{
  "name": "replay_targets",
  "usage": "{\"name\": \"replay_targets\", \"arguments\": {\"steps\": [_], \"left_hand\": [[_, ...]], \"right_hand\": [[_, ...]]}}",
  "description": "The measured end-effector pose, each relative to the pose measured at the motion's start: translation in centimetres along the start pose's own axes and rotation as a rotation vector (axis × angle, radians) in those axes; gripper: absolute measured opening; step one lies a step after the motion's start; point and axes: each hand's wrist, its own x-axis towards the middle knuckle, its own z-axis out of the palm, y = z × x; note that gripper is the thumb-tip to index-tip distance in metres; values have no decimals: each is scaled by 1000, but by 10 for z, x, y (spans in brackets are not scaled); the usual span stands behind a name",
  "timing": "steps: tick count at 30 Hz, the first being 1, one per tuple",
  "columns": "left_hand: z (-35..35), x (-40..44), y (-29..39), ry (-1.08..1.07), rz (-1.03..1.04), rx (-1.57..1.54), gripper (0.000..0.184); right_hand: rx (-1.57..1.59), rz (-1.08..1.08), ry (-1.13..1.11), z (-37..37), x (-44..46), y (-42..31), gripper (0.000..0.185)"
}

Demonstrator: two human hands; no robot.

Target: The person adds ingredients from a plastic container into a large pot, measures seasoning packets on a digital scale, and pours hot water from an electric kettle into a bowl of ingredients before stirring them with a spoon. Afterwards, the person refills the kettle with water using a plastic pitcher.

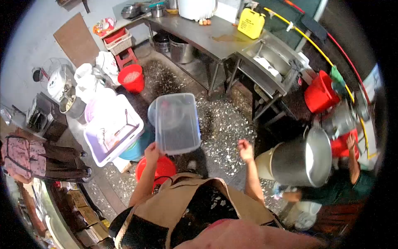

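My left hand (152, 153) grips the near left corner of a clear rectangular plastic lid (177, 135) with a blue edge on its right side. The lid is held out over the floor, and a round, pale basin shows partly behind it. My right hand (245, 150) is in the air to the right, apart from the lid, with its fingers curled in and nothing visible in them. Below my left hand stands a red basin (166, 166), partly hidden by my forearm.
To the left is a lilac tub (97, 151) with tools in it. A red bucket (132, 79) stands farther back. The steel table (219, 41) and sink (273, 58) line the back. On the right, a co-worker's arm (353, 162) is beside a large metal pot (300, 159). Another person (54, 162) stands far left.
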Motion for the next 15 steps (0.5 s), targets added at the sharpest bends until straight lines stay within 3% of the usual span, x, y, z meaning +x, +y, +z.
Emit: {"name": "replay_targets", "arguments": {"steps": [1, 2, 4, 5, 6, 7, 9, 11, 12, 14, 15], "left_hand": [[17, 22, 13, 4, -20, -6, 25], [40, 51, 33, -27, -21, -148, 25], [81, 108, 71, -8, -42, -280, 25], [97, 135, 85, -3, -34, -276, 25], [116, 169, 99, -4, -57, -238, 25], [135, 205, 116, -4, -81, -202, 25], [169, 276, 138, -21, -54, -224, 25], [200, 332, 157, -54, -30, -248, 25], [219, 366, 159, -2, 3, -368, 25], [254, 428, 187, 62, 5, -361, 26], [267, 453, 199, 111, -22, -340, 27]], "right_hand": [[113, 212, -39, 5, 0, -1, 14], [-43, 526, -176, 1, 10, -10, 17], [1372, 893, -142, -16, 17, 76, 13], [620, 437, -301, -27, 11, 115, 14], [251, 440, -236, -36, 20, 137, 14], [-111, 627, -161, -43, 31, 152, 14], [-520, 819, -195, -57, 55, 203, 15], [-850, 737, -394, -66, 83, 281, 18], [-1260, 780, -597, -58, 129, 265, 19], [-1364, 871, -758, -51, 259, 222, 29], [-1479, 656, -583, -42, 299, 243, 29]]}}
